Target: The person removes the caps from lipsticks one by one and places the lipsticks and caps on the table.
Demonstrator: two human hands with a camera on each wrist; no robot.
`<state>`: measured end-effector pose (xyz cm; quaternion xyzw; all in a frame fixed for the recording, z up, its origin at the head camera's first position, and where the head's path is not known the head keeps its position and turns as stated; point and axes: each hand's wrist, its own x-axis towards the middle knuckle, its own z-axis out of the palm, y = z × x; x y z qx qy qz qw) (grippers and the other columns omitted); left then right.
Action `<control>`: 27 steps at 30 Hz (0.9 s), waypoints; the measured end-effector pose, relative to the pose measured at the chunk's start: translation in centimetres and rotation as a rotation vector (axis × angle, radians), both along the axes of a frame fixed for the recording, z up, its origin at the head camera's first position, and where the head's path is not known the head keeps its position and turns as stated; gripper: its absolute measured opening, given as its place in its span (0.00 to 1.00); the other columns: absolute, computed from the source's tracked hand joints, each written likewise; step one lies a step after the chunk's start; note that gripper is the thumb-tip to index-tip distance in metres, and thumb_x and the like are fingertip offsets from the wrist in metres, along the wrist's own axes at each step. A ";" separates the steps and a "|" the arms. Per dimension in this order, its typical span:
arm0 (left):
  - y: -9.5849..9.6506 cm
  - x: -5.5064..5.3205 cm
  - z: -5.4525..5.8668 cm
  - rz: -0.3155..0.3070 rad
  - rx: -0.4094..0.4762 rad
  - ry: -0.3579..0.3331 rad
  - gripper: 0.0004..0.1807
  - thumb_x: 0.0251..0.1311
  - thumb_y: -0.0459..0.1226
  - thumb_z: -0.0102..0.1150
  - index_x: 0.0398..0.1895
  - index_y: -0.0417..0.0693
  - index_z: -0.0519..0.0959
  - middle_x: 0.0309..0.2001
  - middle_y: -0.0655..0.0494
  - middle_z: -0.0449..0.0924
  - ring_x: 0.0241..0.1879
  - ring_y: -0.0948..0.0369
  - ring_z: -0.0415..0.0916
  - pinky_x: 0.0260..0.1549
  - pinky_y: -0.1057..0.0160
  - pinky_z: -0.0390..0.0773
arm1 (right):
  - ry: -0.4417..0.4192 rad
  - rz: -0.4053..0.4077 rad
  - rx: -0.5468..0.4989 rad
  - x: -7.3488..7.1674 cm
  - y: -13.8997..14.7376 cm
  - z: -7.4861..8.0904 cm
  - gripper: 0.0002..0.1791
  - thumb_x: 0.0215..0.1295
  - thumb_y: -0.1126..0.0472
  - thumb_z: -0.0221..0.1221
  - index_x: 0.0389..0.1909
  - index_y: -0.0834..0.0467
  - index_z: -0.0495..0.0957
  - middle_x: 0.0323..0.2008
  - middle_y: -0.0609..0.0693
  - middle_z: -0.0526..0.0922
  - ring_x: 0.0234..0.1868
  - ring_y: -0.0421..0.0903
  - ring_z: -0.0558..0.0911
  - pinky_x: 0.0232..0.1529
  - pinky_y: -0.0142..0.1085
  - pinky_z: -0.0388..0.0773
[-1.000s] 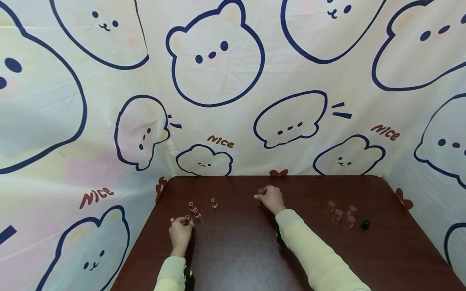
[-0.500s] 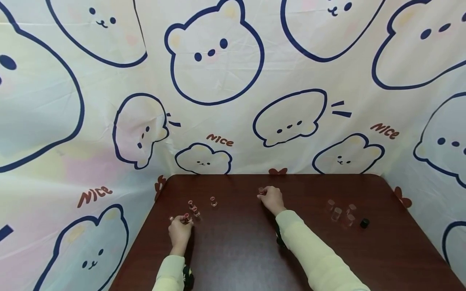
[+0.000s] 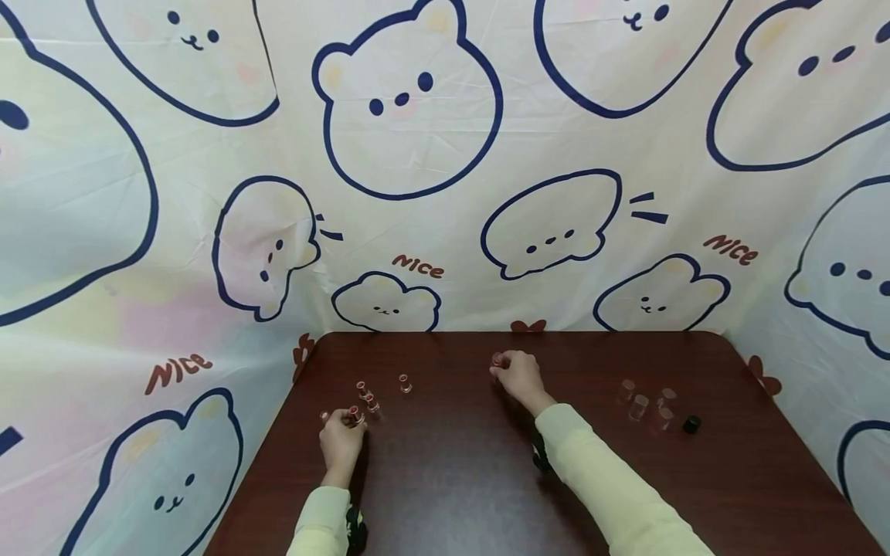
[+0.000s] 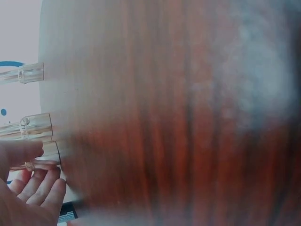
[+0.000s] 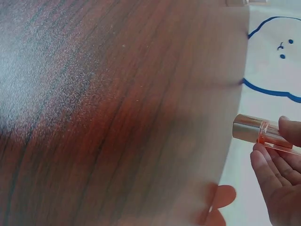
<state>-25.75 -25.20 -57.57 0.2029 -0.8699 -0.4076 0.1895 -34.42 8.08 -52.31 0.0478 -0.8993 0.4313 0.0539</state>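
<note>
At the far middle of the table, my right hand (image 3: 521, 378) pinches a lipstick (image 5: 249, 128) between thumb and fingers. Its gold base points down at the table, and an orange-red part shows through the clear section above. On the left side, my left hand (image 3: 341, 445) has its thumb and fingers around another lipstick (image 4: 46, 163), partly hidden by them. Close beyond that hand stand two similar upright lipsticks (image 3: 371, 403), and a single lipstick (image 3: 405, 384) stands farther right. A pinkish tip (image 3: 324, 417) peeks out left of the left hand.
Several clear cylinders (image 3: 637, 407) stand on the right side of the brown table (image 3: 452, 479). Next to them is a small dark round object (image 3: 691, 425). Cloth with cartoon animals (image 3: 410, 139) hangs behind the table and along both sides.
The right hand and forearm have shifted slightly to the right, with the lipstick still pinched. The left hand stays at the same place on the table. The head view has tilted a little.
</note>
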 end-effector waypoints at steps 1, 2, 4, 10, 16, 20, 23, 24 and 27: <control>0.0 0.0 0.0 0.000 0.004 0.002 0.13 0.53 0.28 0.66 0.42 0.33 0.78 0.37 0.37 0.82 0.39 0.42 0.79 0.37 0.43 0.76 | 0.012 0.002 0.005 0.1 0.1 0.2 0.04 0.62 0.61 0.66 0.33 0.58 0.81 0.27 0.48 0.82 0.24 0.41 0.74 0.26 0.35 0.70; 0.1 0.0 0.1 -0.001 0.009 0.003 0.14 0.53 0.28 0.67 0.43 0.33 0.78 0.38 0.37 0.82 0.40 0.42 0.79 0.37 0.43 0.76 | 0.025 0.005 0.008 0.2 0.2 0.4 0.04 0.62 0.61 0.66 0.33 0.58 0.81 0.28 0.48 0.82 0.25 0.41 0.76 0.27 0.35 0.72; 0.1 -0.1 0.3 -0.007 0.021 0.005 0.15 0.53 0.28 0.67 0.44 0.33 0.78 0.39 0.36 0.82 0.41 0.42 0.79 0.38 0.43 0.77 | 0.056 0.003 0.004 0.5 0.5 0.9 0.05 0.61 0.61 0.66 0.34 0.58 0.82 0.30 0.48 0.83 0.29 0.42 0.79 0.29 0.36 0.75; 0.3 0.1 1.2 -0.031 0.025 0.019 0.17 0.53 0.28 0.67 0.46 0.33 0.77 0.40 0.36 0.82 0.41 0.43 0.80 0.37 0.45 0.78 | 0.107 -0.004 -0.039 1.4 1.3 2.2 0.05 0.61 0.60 0.66 0.36 0.56 0.83 0.33 0.47 0.85 0.36 0.46 0.83 0.35 0.41 0.79; 0.3 0.5 2.0 -0.029 0.017 0.010 0.21 0.53 0.29 0.68 0.50 0.30 0.76 0.44 0.33 0.80 0.42 0.42 0.79 0.35 0.46 0.79 | 0.145 0.009 -0.055 2.2 2.2 3.3 0.05 0.61 0.58 0.67 0.35 0.54 0.84 0.31 0.44 0.85 0.35 0.43 0.83 0.34 0.39 0.79; 0.4 0.6 2.3 -0.042 0.014 0.011 0.24 0.53 0.30 0.69 0.53 0.30 0.74 0.47 0.32 0.78 0.45 0.41 0.77 0.38 0.44 0.77 | 0.183 0.024 -0.087 2.7 2.9 4.3 0.05 0.61 0.58 0.67 0.35 0.54 0.84 0.31 0.44 0.86 0.33 0.43 0.83 0.32 0.38 0.78; 0.5 0.6 2.6 -0.043 0.011 0.029 0.24 0.53 0.31 0.69 0.53 0.31 0.74 0.48 0.32 0.79 0.46 0.41 0.77 0.40 0.43 0.76 | 0.208 0.032 -0.109 3.1 3.5 5.2 0.07 0.61 0.58 0.67 0.36 0.56 0.84 0.33 0.47 0.86 0.35 0.45 0.84 0.32 0.38 0.78; 0.5 0.6 2.7 -0.044 0.008 0.037 0.24 0.53 0.31 0.69 0.53 0.31 0.74 0.48 0.32 0.78 0.46 0.41 0.77 0.41 0.43 0.76 | 0.211 0.032 -0.115 3.3 3.7 5.5 0.08 0.60 0.58 0.67 0.37 0.57 0.84 0.34 0.48 0.86 0.35 0.45 0.84 0.33 0.39 0.79; 0.6 0.6 3.0 -0.047 0.002 0.061 0.25 0.53 0.31 0.70 0.54 0.32 0.74 0.49 0.33 0.78 0.47 0.41 0.77 0.42 0.43 0.76 | 0.203 0.034 -0.132 3.7 4.2 6.5 0.10 0.61 0.57 0.67 0.40 0.58 0.83 0.36 0.50 0.85 0.37 0.47 0.83 0.35 0.40 0.79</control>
